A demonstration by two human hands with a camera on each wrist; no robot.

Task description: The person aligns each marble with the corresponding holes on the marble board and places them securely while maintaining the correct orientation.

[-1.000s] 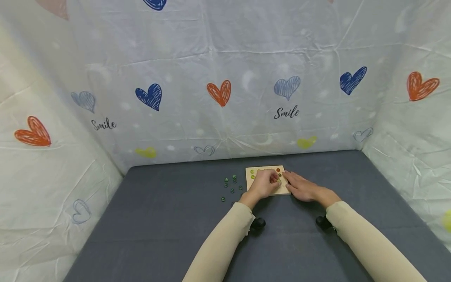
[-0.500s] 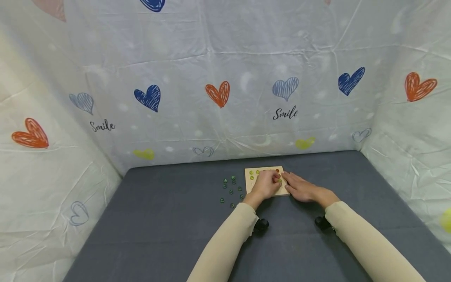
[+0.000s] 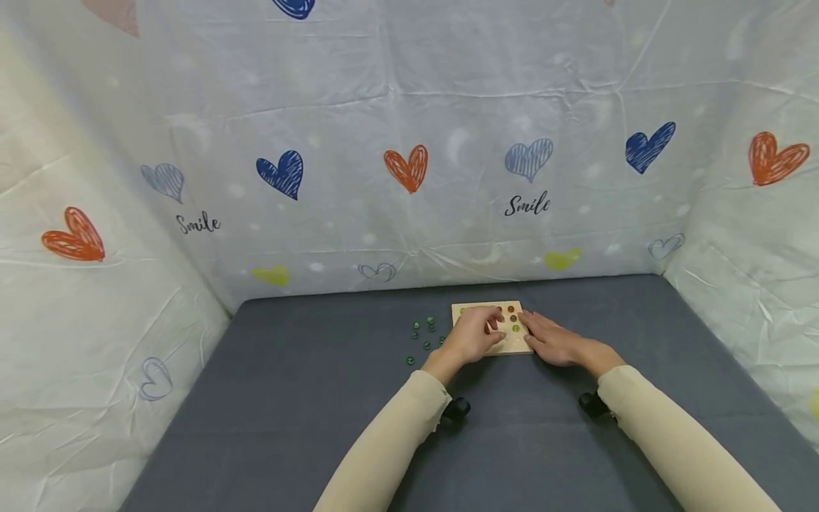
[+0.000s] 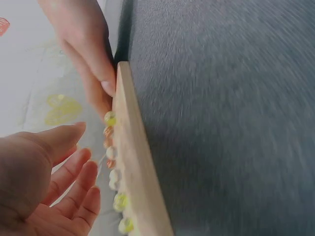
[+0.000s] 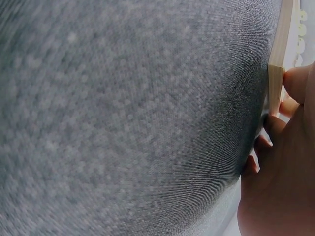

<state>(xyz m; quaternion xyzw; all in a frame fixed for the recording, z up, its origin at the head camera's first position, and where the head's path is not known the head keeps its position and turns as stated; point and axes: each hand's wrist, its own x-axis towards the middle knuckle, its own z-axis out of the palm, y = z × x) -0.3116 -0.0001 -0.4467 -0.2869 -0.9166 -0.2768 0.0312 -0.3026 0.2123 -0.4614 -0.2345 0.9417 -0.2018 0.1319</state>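
Note:
A pale wooden board (image 3: pixel 517 346) lies near the far side of the table, with rows of marbles on it. Over its left part hovers my left hand (image 3: pixel 470 336), thumb and fingers apart and nothing between them; it hides some marbles. A yellow-green marble (image 3: pixel 515 328) sits on the board just right of those fingertips, below an orange marble (image 3: pixel 511 308). My right hand (image 3: pixel 555 343) rests along the board's right edge, fingers extended. In the right wrist view its thumb (image 5: pixel 297 83) touches the board close to a corner. Yellow marbles (image 4: pixel 120 201) line the board in the left wrist view.
Several loose green marbles (image 3: pixel 427 345) lie on the dark grey tablecloth (image 3: pixel 307 398) left of the board. A white curtain (image 3: pixel 333 213) printed with hearts stands behind the table and along both sides.
My left hand has spread its fingers and drawn back left from the yellow-green marble, which now shows uncovered on the board. The right hand keeps its place at the board's edge.

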